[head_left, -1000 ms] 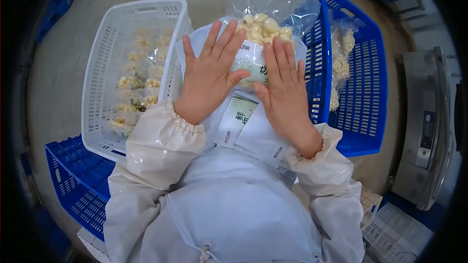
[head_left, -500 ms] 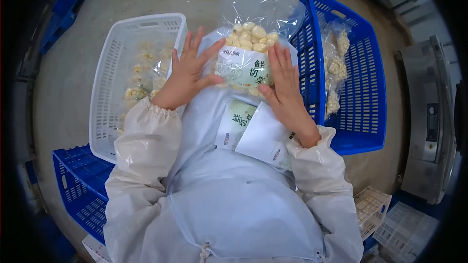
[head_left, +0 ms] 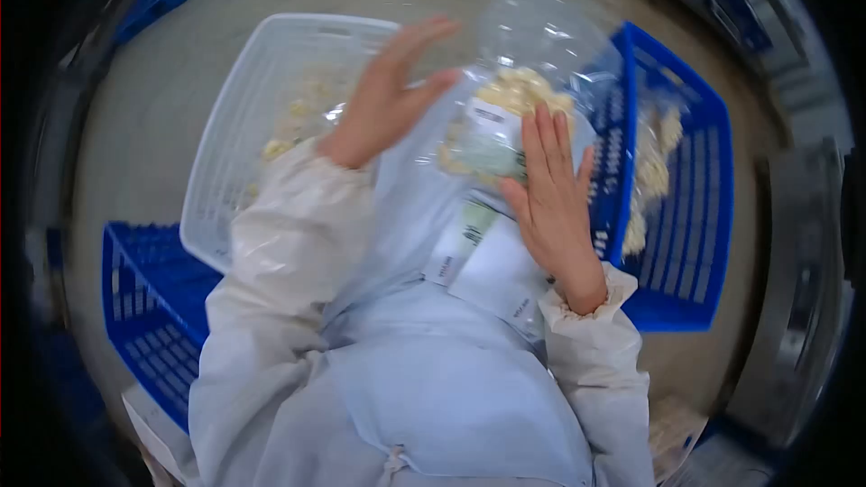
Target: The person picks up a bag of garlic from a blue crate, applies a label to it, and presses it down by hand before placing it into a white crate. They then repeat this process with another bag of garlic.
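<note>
A clear plastic bag of peeled garlic cloves [head_left: 519,90] lies on my apron-covered lap, its top pointing away from me. On its front is a white and green printed label [head_left: 492,140]. My right hand [head_left: 555,198] rests flat on the bag and the label's right side, fingers stretched. My left hand [head_left: 386,95], smeared by motion, is raised to the left of the bag with thumb and fingers apart, holding nothing. Below the bag, more printed labels [head_left: 501,261] lie on the apron, in two overlapping groups.
At my left is a white basket [head_left: 212,171] with bagged garlic inside. A blue basket [head_left: 690,189] at my right holds more filled bags [head_left: 651,171]. Another blue basket [head_left: 158,307] stands at lower left. Metal equipment [head_left: 794,307] is at the far right.
My left hand has come off the bag and moved up, away from its left edge. The right hand stays on the bag, now over more of the label. The whole view has shifted.
</note>
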{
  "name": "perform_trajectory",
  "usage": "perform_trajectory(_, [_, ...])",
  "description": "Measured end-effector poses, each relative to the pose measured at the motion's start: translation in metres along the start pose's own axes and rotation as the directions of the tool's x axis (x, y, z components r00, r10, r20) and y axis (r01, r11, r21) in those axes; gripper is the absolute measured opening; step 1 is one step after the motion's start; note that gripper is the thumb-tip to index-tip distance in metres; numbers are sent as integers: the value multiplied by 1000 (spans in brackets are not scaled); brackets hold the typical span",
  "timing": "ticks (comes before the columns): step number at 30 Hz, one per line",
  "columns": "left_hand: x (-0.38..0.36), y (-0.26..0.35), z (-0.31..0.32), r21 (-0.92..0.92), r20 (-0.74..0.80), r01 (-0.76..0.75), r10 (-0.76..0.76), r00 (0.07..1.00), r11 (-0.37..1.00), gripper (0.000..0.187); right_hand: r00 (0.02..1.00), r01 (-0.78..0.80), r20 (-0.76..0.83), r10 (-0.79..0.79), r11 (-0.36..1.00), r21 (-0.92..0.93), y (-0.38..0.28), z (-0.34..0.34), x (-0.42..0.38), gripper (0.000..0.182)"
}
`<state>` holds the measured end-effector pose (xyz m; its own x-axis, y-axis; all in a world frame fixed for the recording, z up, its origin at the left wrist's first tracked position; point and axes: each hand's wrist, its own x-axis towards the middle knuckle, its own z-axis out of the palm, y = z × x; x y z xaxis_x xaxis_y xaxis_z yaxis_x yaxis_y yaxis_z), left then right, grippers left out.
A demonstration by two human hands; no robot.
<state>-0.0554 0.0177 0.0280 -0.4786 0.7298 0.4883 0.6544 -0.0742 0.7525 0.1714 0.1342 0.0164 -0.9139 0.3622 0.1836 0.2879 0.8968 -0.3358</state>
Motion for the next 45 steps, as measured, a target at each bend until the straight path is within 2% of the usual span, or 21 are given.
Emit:
perform_trajectory(1, [12, 5, 12, 65, -50, -133, 137, 989, 989, 49, 999, 32, -2, -33, 998, -54, 1, 13, 5, 74])
perform_trajectory(3, [39, 21, 38, 25, -48, -173, 174, 984, 985, 45, 1000, 8, 8, -7, 994, -111, 1, 18, 4, 77])
perform_trajectory(4, [53, 24, 56, 151, -92, -285, 301, 949, 946, 43, 999, -5, 31, 10, 988, -151, -1, 15, 1, 77])
perform_trajectory(6, [87, 40, 74, 298, 11, -316, 328, 945, 901, 42, 1000, -10, 19, 13, 988, -157, -3, 15, -9, 78])
perform_trajectory(8, [117, 27, 107, 528, 100, -216, 193, 976, 821, 40, 999, -21, 24, 25, 984, -179, -2, 15, -13, 79])
perform_trajectory(10, [140, 10, 131, 532, 172, -64, -33, 984, 844, 31, 998, -26, 46, 36, 977, -212, -3, 13, -14, 79])
perform_trajectory(13, [157, -2, 136, 566, 395, -73, -192, 898, 821, 18, 997, -65, -31, 65, 998, 28, -10, 2, -11, 77])
perform_trajectory(14, [162, -6, 136, 555, 374, -71, -173, 911, 829, 16, 991, -94, -92, 101, 993, 69, -11, -1, -13, 71])
perform_trajectory(17, [155, 6, 113, 497, 353, -86, -110, 929, 863, 15, 957, -71, -256, 135, 968, 243, -9, -2, -14, 64])
perform_trajectory(18, [157, 9, 104, 466, 358, -108, -76, 930, 878, 15, 922, -60, -356, 150, 966, 252, -12, -2, -11, 57])
perform_trajectory(19, [158, 12, 96, 435, 359, -126, -43, 932, 892, 16, 902, -59, -392, 180, 952, 301, -11, -2, -11, 56])
perform_trajectory(21, [152, 20, 77, 338, 277, -152, 56, 959, 929, 17, 851, -40, -467, 240, 916, 400, -8, -2, -10, 53])
perform_trajectory(22, [142, 28, 49, 298, 215, -214, 153, 965, 930, 17, 811, -16, -538, 232, 927, 375, -7, 1, -9, 51])
perform_trajectory(24, [120, 44, -21, 268, 139, -322, 294, 946, 908, 20, 785, -1, -568, 246, 918, 397, -6, 6, -8, 47])
perform_trajectory(25, [107, 53, -53, 228, 74, -292, 283, 956, 929, 14, 776, 5, -578, 253, 913, 407, -5, 7, -9, 45])
perform_trajectory(27, [99, 47, -101, 263, -45, -273, 294, 955, 925, 10, 789, -46, -529, 314, 888, 457, -5, 13, -11, 45])
perform_trajectory(29, [97, 39, -142, 367, -110, -311, 373, 921, 877, 7, 808, -70, -477, 347, 859, 507, -1, 24, -11, 46])
perform_trajectory(31, [90, 39, -167, 443, -217, -224, 347, 913, 868, 8, 830, -75, -431, 355, 836, 544, 1, 31, -9, 46])
perform_trajectory(35, [107, -27, -196, 460, -212, 9, 100, 972, 888, 12, 856, -133, -372, 359, 848, 513, 7, 37, -3, 45])
perform_trajectory(41, [98, -188, -244, 657, -188, 143, -23, 982, 741, 13, 879, -210, -321, 353, 890, 404, 10, 38, 2, 42])
perform_trajectory(45, [68, -262, -259, 518, -253, 268, -154, 955, 812, 15, 888, -246, -289, 357, 901, 357, 13, 38, 6, 42])
